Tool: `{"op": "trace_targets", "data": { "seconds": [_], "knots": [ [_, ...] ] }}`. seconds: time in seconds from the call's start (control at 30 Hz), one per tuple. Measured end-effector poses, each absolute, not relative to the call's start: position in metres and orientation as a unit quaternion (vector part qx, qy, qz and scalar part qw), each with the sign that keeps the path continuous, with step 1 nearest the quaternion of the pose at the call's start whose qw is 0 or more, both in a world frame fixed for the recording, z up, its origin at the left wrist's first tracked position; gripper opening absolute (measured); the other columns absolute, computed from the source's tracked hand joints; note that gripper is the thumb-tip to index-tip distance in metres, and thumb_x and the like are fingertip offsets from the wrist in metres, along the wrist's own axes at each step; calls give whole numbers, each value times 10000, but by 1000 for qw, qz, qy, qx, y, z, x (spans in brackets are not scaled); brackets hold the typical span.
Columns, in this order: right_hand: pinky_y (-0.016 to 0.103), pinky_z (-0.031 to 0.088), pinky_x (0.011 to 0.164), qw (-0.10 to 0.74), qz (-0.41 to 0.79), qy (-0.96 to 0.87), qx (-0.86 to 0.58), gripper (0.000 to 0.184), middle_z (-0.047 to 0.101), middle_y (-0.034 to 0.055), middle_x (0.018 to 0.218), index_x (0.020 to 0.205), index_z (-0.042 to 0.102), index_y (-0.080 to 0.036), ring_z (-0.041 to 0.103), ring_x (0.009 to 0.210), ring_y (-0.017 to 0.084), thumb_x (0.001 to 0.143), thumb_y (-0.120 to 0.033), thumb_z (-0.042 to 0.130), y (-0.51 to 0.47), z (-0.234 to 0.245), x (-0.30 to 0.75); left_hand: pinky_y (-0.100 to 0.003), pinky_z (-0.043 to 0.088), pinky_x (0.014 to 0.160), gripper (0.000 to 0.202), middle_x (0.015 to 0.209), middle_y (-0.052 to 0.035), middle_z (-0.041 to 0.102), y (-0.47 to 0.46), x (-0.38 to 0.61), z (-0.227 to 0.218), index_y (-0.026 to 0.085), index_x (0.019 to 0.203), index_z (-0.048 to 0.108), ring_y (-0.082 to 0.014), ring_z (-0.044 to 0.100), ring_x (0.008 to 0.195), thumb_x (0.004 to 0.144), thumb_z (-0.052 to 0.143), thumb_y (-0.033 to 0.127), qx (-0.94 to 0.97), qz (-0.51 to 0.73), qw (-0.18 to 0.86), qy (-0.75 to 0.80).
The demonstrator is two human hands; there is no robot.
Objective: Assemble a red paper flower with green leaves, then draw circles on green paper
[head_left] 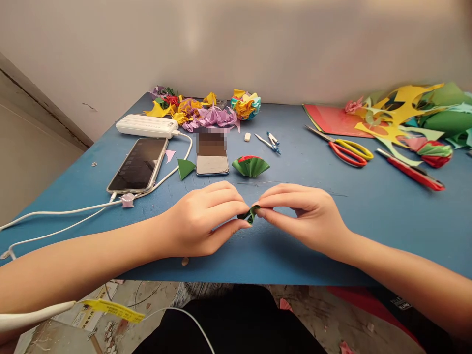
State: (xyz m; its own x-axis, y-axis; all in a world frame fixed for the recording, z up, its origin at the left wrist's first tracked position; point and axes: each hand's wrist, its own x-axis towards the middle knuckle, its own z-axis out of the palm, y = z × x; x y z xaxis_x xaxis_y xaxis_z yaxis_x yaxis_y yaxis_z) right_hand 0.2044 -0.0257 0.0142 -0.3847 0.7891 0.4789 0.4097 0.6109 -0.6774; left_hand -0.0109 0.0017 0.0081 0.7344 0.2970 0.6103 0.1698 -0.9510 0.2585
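My left hand (204,219) and my right hand (304,216) meet over the blue table (368,206), near its front edge. Both pinch a small folded green paper piece (250,214) between thumb and fingertips, fingers curled closed. Just beyond the hands lies a folded green and red paper fan (250,166), and a small green paper triangle (185,168) lies to its left.
A phone (139,164) on a white cable and a white power bank (146,126) lie at the left. A second small phone (212,153) sits in the middle. Crumpled paper flowers (206,110) are at the back. Red-yellow scissors (344,147), a red cutter (411,169) and coloured paper sheets (405,115) lie right.
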Motion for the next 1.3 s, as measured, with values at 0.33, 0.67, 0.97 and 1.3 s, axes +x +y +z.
{"op": "trace_targets", "data": {
  "seconds": [0.33,0.67,0.97,1.3],
  "knots": [
    [243,531,641,393,204,-821,-359,128,680,-8,779,812,679,-245,624,675,119,787,-129,630,-29,17,206,-319,517,778,130,884,-83,625,-2,-11,9,153,974,541,-163,563,841,847,530,126,931,327,86,137],
    [212,516,625,346,224,-852,-324,96,675,-7,746,781,674,-231,623,651,105,791,-145,632,-25,19,208,-306,501,784,114,859,-78,621,-2,-10,10,149,942,559,-158,531,836,879,468,124,948,275,105,124],
    [208,520,623,324,238,-867,-295,123,682,6,762,807,686,-230,629,654,111,809,-140,603,-24,18,210,-289,498,770,99,842,-71,625,-4,-9,9,134,905,576,-162,515,826,875,482,126,951,271,90,117],
    [241,483,640,271,279,-838,-383,110,642,47,863,860,661,-181,576,716,116,836,-249,579,-1,5,221,-352,474,816,266,962,-101,638,32,-30,29,143,974,629,-233,560,943,887,443,313,894,240,-119,360]
  ]
}}
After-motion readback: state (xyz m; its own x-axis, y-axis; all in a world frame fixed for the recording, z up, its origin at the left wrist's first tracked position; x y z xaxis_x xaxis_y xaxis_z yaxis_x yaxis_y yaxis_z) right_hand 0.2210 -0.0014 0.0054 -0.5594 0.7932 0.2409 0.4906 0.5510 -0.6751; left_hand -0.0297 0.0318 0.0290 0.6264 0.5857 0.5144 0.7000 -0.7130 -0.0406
